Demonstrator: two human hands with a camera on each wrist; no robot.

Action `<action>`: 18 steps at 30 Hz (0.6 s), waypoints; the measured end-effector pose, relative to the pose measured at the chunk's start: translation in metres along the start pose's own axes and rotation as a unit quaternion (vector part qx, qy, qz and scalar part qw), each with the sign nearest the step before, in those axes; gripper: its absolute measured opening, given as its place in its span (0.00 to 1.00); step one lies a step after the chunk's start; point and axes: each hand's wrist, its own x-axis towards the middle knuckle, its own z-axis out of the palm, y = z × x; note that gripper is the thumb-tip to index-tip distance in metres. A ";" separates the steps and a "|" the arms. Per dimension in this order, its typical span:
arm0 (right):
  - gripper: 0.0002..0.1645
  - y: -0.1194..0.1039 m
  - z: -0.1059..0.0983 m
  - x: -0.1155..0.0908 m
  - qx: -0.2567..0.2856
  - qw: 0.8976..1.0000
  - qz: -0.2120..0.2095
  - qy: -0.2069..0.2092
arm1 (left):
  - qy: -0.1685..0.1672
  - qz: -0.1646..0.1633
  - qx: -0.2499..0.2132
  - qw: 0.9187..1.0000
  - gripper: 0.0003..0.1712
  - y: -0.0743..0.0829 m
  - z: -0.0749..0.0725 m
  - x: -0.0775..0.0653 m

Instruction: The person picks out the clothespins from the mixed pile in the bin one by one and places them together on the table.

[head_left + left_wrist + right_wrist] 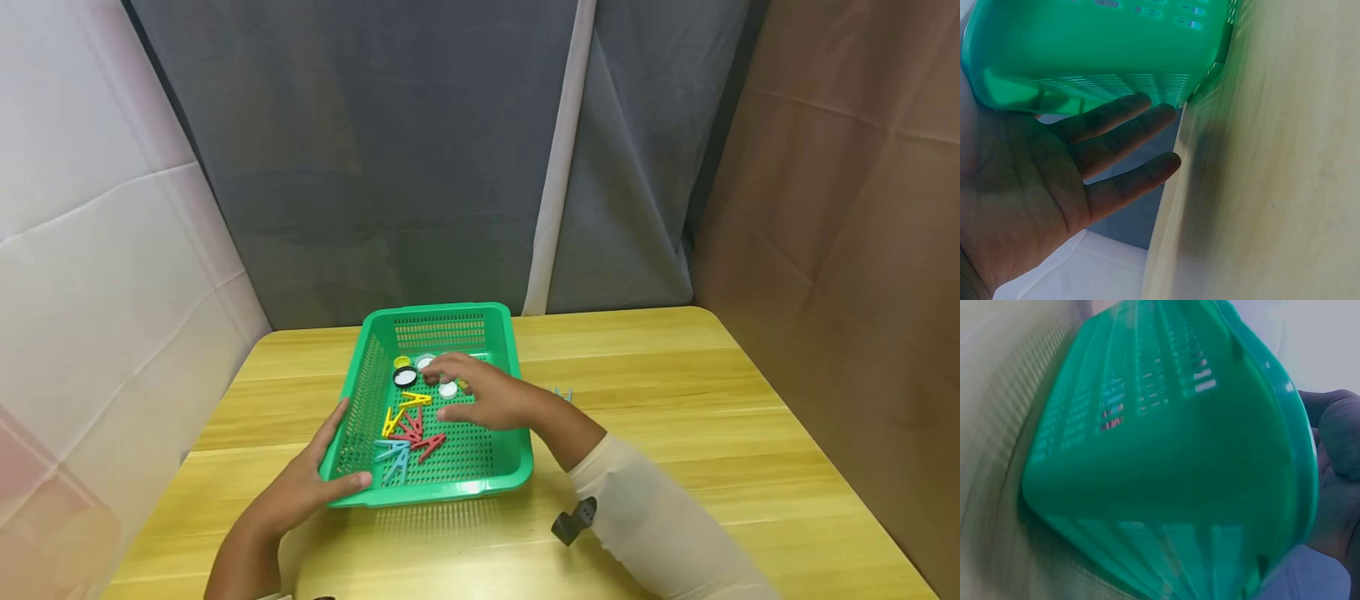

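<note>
A green plastic basket (517, 433) stands on the table. My left hand (300, 483) holds its near left corner, thumb over the rim and fingers along the outside. In the left wrist view, three fingers (1129, 175) extend beside the basket wall. My right hand (483, 392) hovers over the basket's inside, fingers loosely bent, with nothing visible in its grasp. Yellow (415, 399), red (430, 447) and blue clothespins (397, 462) lie towards the basket's left. Farther back are a black-rimmed white lid (405, 377), a yellow lid (402, 362) and white lids (447, 390), partly hidden by the right hand.
On the wooden table (675, 417), a light blue clothespin (564, 394) lies right of the basket, partly behind my right forearm. A grey curtain (375, 167) hangs at the back, with a white cloth on the left and a brown one on the right.
</note>
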 end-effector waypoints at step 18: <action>0.39 -0.006 0.048 0.027 -0.059 0.978 0.022 -0.200 | -0.002 0.007 0.000 1.000 0.68 0.002 0.000 0.002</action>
